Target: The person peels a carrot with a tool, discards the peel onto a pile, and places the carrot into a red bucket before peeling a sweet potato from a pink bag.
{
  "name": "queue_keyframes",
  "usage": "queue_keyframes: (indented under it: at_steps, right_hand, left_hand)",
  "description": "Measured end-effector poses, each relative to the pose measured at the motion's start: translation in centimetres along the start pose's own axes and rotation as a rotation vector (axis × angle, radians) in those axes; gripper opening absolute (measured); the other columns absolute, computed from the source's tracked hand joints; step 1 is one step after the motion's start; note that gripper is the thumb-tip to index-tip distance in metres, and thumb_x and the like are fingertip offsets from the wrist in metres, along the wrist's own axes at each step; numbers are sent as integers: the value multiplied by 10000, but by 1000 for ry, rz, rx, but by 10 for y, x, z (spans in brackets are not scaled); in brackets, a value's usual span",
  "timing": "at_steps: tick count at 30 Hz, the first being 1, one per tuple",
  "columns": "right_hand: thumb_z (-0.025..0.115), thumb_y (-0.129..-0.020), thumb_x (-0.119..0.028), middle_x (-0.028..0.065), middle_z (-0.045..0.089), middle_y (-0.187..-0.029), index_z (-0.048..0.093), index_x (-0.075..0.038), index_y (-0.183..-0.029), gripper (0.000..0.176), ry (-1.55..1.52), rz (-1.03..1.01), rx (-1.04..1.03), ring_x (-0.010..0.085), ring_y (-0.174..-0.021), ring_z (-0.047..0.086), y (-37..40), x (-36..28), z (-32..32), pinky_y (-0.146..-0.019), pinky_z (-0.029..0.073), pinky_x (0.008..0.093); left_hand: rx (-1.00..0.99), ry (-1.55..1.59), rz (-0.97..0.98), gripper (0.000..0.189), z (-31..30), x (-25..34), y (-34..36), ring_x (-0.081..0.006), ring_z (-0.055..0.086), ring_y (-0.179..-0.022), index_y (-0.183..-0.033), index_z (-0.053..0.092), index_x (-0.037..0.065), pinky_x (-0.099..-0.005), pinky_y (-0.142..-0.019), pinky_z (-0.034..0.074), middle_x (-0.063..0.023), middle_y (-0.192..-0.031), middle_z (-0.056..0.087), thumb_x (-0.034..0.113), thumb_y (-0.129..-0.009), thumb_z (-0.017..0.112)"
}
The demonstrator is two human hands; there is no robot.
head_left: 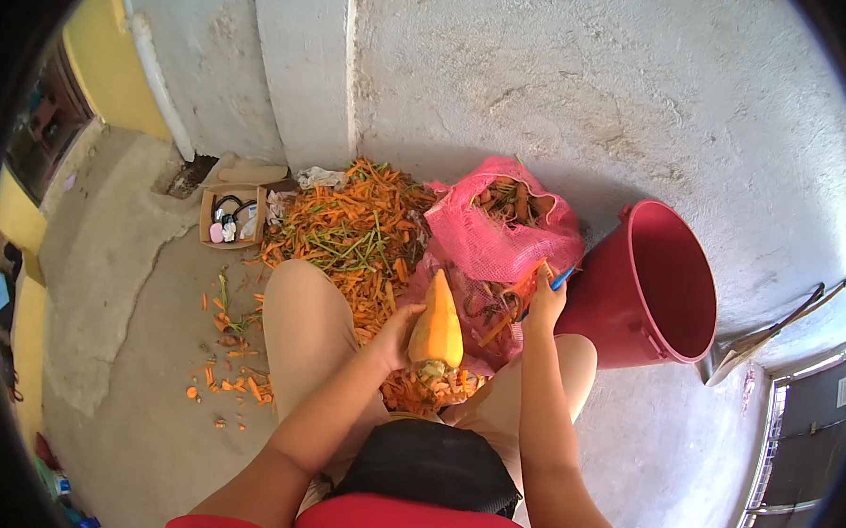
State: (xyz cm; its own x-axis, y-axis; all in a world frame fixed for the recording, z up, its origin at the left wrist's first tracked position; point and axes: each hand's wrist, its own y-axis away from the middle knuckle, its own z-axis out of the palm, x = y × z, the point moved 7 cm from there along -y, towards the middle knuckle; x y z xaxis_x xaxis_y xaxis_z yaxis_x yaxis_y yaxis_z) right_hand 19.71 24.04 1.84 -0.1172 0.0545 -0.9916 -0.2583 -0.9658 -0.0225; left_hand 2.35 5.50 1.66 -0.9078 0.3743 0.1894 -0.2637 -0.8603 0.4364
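Note:
A large peeled carrot [437, 326], orange with paler bands, stands tip up with its rough top end downward. My left hand [397, 338] is closed round its left side. To the right and a little higher, my right hand [546, 302] grips a blue-handled tool [562, 278], apart from the carrot; the tool's working end is hard to make out. Behind the hands a pink mesh sack [500, 231] lies open with carrots inside. Orange peelings and green stems form a heap [349, 237] to its left, and more peelings [427, 389] lie between my legs.
A red bucket [596, 295] stands tilted at the right, beside a dustpan [735, 353] against the wall. A small cardboard box [218, 245] with cables is at the left. Scattered scraps [239, 379] lie on the floor near my left leg.

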Motion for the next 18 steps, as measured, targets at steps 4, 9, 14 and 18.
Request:
queue_keyframes:
  at_steps: [4,9,14,18]
  right_hand:
    - [593,-753,-111,-4,489,-645,508,-12,-801,139,-72,219,-142,88,-565,473,46,-12,-1,-512,385,226]
    - [582,-744,-45,51,560,-743,510,9,-852,141,-228,373,-345,133,-634,556,95,-24,19,-566,462,250]
    - [584,-729,-16,73,560,-814,480,22,-939,238,-173,288,-505,145,-676,565,126,-53,39,-612,480,265]
    - [635,-690,-38,62,573,-795,508,21,-906,258,-45,213,-513,110,-670,557,138,-72,44,-601,459,229]
  left_hand:
    - [-26,17,53,353,-1,2,-1,-242,573,-801,-1023,473,18,-377,-734,468,-105,-901,570,272,-782,513]
    - [-64,12,20,374,-11,-3,-4,-245,576,-802,-1028,483,20,-381,-723,479,-130,-917,569,292,-776,532]
    - [-215,-57,-58,437,2,-15,4,-249,569,-835,-1064,465,40,-378,-740,466,-126,-961,558,396,-812,431]
    - [-140,-47,-42,423,-1,-15,10,-246,558,-869,-1087,452,46,-389,-754,460,-118,-999,544,371,-817,428]
